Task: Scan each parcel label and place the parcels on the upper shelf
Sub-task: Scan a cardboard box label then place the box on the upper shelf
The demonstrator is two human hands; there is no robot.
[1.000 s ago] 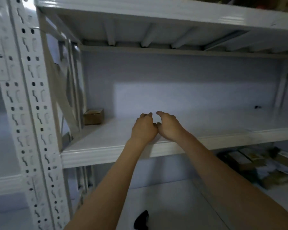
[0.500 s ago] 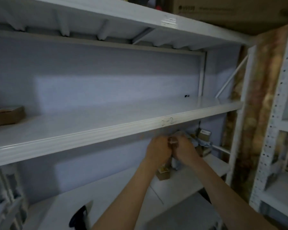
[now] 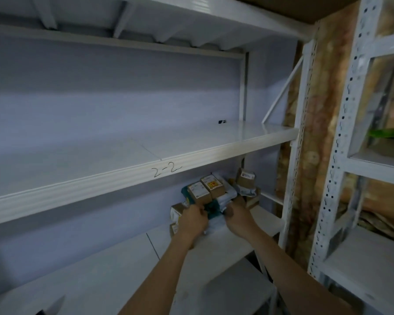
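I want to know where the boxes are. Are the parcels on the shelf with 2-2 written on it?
No, the parcels sit on the lower shelf, under the shelf marked 2-2, where both hands reach.

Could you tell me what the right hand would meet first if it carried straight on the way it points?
Probably the dark teal parcel at the front of the parcel pile; the right hand already seems to touch it, though depth is unclear.
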